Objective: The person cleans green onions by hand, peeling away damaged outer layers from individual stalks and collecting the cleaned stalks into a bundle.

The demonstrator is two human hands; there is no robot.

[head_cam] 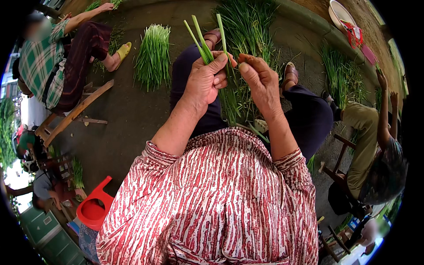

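My left hand (208, 74) grips a few long green chive-like stalks (202, 43). Two or three point up to the left with pale cut-looking ends, and a separate stalk (221, 31) stands upright by the thumb. Thin leaves (230, 102) hang below that hand. Just to its right is my right hand (260, 78), thumb and forefinger pinched close together; whether a leaf is between them cannot be made out. Beyond my hands, a large loose heap of the same greens (246, 29) lies on the ground between my feet.
A tidy bundle of stalks (153, 56) lies left, near a seated person (49, 63) and a wooden chair (79, 109). More greens (341, 73) lie right, before another seated person (381, 159). A concrete curb (308, 23) crosses behind; a basin (341, 15) sits beyond it. A red plastic seat (94, 207) is behind-left.
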